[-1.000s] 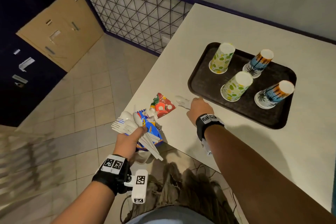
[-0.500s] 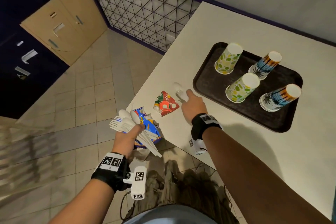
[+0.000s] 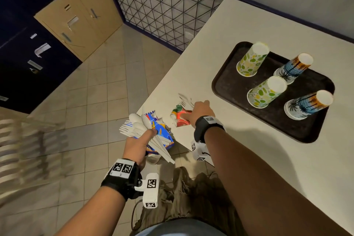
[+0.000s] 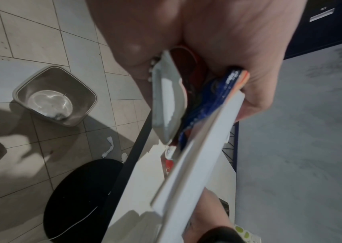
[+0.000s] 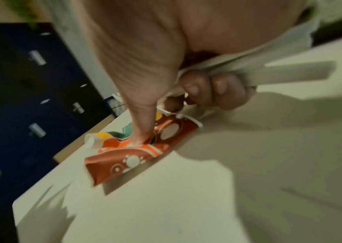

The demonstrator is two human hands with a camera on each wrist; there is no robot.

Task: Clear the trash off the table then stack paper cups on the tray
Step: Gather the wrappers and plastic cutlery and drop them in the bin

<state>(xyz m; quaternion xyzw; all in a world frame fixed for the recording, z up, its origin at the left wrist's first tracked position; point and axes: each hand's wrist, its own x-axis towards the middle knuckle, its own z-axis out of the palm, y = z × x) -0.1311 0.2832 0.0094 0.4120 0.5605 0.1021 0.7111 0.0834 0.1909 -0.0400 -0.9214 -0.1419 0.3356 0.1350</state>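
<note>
Four paper cups (image 3: 251, 59) stand upside down on the dark tray (image 3: 229, 86), which lies on the white table (image 3: 249, 25) at about two o'clock from the person's hands; two bear green leaves, two bear palm trees. The right hand (image 3: 201, 113) is low over the table's near corner, at about nine o'clock from the tray. Its fingers (image 5: 224, 90) are curled round white plastic forks (image 3: 185, 101), whose prongs point toward eleven o'clock in the head view, while its thumb (image 5: 143, 118) presses on a flattened red and orange cup (image 3: 180, 117). That cup lies flat on the table, its long axis running roughly from ten to four o'clock in the right wrist view (the picture is blurred). The left hand (image 3: 138, 143) is off the table edge, at about eight o'clock from the right hand, gripping a bundle of white plastic cutlery (image 3: 134, 128) and a blue wrapper (image 3: 161, 130). The cutlery heads point toward ten o'clock, the handles toward four. A grey bin (image 4: 55, 95) stands on the tiled floor (image 3: 95, 92).
</note>
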